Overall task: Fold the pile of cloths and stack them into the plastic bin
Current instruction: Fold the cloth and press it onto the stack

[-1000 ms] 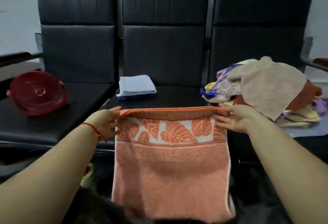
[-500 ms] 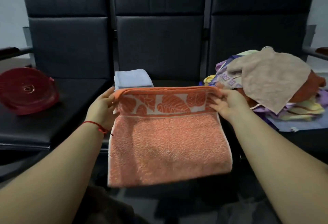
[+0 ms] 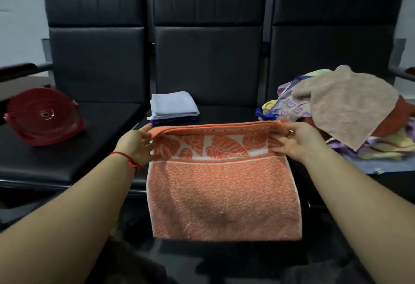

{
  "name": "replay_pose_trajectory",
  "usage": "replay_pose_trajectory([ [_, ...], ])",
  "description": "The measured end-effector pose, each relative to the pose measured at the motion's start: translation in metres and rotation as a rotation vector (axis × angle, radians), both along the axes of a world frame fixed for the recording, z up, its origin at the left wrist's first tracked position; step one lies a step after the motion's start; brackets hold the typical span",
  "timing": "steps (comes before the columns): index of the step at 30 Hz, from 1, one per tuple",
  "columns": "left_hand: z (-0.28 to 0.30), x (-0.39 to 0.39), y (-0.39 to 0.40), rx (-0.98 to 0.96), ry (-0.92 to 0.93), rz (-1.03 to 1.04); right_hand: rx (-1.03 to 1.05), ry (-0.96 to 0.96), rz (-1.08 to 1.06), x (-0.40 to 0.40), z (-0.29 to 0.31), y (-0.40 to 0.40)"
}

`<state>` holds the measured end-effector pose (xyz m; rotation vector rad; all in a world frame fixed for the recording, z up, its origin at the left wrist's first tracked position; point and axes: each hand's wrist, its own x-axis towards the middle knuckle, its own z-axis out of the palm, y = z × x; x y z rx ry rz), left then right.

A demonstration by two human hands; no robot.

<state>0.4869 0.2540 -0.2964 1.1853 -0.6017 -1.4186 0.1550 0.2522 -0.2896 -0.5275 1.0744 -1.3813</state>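
Black seats (image 3: 56, 155): pile cloth (image 3: 289, 107) lettering unreadable; hands pinch orange towel (image 3: 222, 196).

Orange towel (image 3: 222, 193) held up by its top corners, pinched in left hand (image 3: 134, 146) and right hand (image 3: 296, 142), before black chairs (image 3: 208, 43); folded blue cloths (image 3: 173, 105) behind, unfolded pile (image 3: 350, 113) right, red bin (image 3: 42, 115) left.

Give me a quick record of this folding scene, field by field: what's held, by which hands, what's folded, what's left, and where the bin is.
held: orange towel, hanging doubled over
left hand: pinches top left corner
right hand: pinches top right corner
folded: light blue cloth stack on middle seat
unfolded: mixed pile on right seat
bin: red basket on left seat, no cloth visible in it
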Motion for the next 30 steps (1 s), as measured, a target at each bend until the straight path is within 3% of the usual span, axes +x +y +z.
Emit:
replay_pose_trajectory([
  [15,-0.004,0.003,-0.119,-0.080,-0.052,0.055,-0.055,0.050,-0.077,0.010,-0.009,-0.126],
  [23,0.000,0.004,-0.074,0.019,-0.053,0.076,-0.033,0.101,-0.038,0.005,-0.015,-0.076],
  [27,0.016,0.005,-0.038,0.048,-0.156,-0.001,-0.009,0.152,-0.031,0.000,-0.007,-0.039],
  [30,0.017,0.013,-0.014,0.093,-0.291,-0.074,0.083,0.299,0.029,-0.008,-0.013,-0.015],
])
